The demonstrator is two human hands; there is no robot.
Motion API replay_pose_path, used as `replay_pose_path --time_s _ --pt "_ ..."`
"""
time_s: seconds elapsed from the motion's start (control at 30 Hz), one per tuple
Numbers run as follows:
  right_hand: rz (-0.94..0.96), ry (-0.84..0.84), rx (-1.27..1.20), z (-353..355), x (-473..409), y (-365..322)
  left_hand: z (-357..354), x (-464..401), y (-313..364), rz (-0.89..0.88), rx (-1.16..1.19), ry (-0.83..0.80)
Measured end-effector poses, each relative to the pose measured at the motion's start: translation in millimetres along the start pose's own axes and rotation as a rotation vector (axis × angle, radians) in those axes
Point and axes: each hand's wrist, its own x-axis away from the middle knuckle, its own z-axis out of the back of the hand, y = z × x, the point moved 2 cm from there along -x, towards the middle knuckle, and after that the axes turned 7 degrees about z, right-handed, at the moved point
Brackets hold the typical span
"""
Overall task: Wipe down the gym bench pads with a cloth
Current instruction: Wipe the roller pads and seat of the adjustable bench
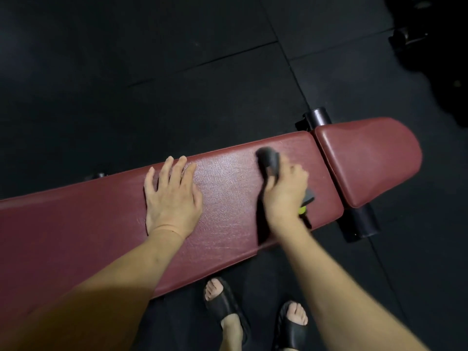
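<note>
Dark grey cloth [269,159], bunched in the right hand [283,191]'s closed grip, is mid-wipe on the long maroon leather bench pad [228,206] at centre frame, left hand [172,196] flat and open beside it; next, probably the short maroon pad [367,160] at right.

Maroon, crackle-grained bench pads [228,198], dark grey cloth [268,159], black floor mats [152,72].

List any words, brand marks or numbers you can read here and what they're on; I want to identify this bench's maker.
None readable. The long pad, the short pad and the cloth in the right hand show no lettering.
</note>
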Motion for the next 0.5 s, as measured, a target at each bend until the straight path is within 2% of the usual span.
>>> replay_pose_path --time_s 0.1,0.17,0.23,0.27,0.37,0.43,0.5 --pt "0.239 -0.077 -0.094 -8 53 -47 0 0 1 -0.005 -0.015 0.0" --pt "0.408 -0.114 -0.083 -5 50 -37 0 0 0 -0.01 -0.024 -0.003" --pt "0.505 -0.17 0.046 0 22 -6 -1 1 0 -0.012 -0.021 0.008" --pt "0.468 -0.163 0.115 4 3 15 -1 1 0 -0.015 -0.014 0.012" --pt "0.117 -0.022 0.086 18 -32 68 -2 1 -1 -0.019 0.011 0.019" --pt "-0.02 0.031 0.064 16 -23 58 -2 0 -1 -0.018 0.016 0.02" --pt "-0.011 0.007 0.019 7 8 18 -2 0 -1 -0.016 0.018 0.026"
